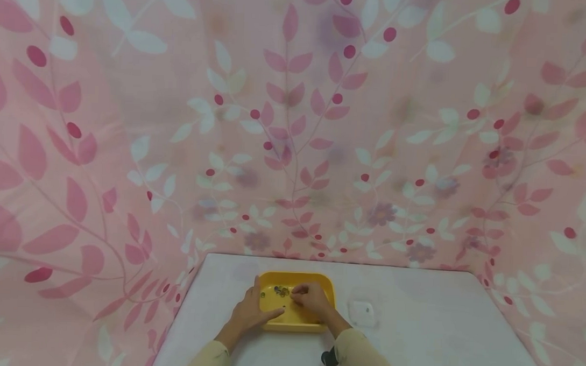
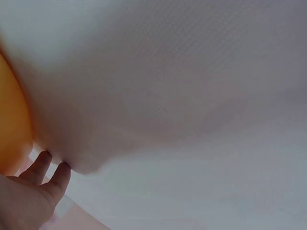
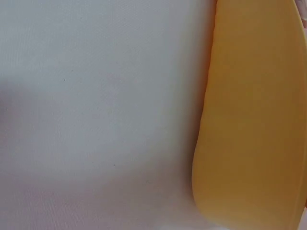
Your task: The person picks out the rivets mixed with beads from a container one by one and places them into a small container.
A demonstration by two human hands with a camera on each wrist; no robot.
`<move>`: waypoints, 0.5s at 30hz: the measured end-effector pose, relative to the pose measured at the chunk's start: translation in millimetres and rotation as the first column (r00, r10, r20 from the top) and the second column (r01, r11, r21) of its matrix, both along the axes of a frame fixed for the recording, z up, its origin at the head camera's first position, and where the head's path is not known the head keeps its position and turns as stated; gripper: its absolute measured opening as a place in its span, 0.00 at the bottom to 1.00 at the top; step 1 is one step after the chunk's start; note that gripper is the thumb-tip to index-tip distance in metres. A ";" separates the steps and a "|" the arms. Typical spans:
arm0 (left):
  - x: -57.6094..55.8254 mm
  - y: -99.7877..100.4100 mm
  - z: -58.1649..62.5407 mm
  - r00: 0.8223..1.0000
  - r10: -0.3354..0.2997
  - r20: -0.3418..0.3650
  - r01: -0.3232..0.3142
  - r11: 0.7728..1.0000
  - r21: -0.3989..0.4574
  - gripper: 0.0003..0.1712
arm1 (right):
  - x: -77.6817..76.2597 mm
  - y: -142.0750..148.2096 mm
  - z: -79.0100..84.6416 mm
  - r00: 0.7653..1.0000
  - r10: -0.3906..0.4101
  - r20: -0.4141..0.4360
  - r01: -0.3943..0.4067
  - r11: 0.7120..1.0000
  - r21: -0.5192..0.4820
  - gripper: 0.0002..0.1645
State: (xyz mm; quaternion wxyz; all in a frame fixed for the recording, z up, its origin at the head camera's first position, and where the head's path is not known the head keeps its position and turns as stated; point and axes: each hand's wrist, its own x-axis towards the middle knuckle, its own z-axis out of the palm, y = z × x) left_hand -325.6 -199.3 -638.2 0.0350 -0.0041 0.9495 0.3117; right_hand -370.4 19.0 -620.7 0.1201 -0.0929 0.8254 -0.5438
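A yellow tray (image 1: 295, 327) lies on the white table, with several small, shiny, round pieces like glass marbles (image 1: 281, 291) clustered in it. One more marble sits near its left wall, and a small dark one closer to the front. My left hand (image 1: 248, 309) is spread at the tray's left side, fingers along the outside and thumb reaching over the inside. Two of its fingers (image 2: 58, 184) show beside the tray wall in the left wrist view. Over the tray, my right hand (image 1: 313, 299) has bent fingers bunched beside the marble cluster; I cannot tell whether they pinch one.
A clear shallow container (image 1: 363, 313) stands right of the tray, with one small dark piece in it. The white table (image 1: 438, 322) extends to the right and front. Pink leaf-patterned cloth (image 1: 294, 151) hangs behind and along both sides. A black device (image 1: 330, 358) sits at my right wrist.
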 end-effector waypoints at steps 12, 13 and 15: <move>-4.8 -1.7 -7.5 1.000 0.007 -0.012 -0.007 1.000 -0.019 0.77 | 5.9 1.8 12.4 1.000 -0.011 0.021 0.013 0.997 -0.076 0.10; -4.6 -1.6 -7.4 1.000 0.010 -0.008 -0.010 1.000 -0.019 0.78 | 6.0 2.3 13.0 1.000 -0.013 0.017 0.014 0.997 -0.074 0.10; -4.1 -1.5 -7.4 1.000 0.016 0.000 -0.016 1.000 -0.020 0.78 | 6.2 3.6 14.5 1.000 -0.005 -0.007 0.005 0.998 -0.070 0.10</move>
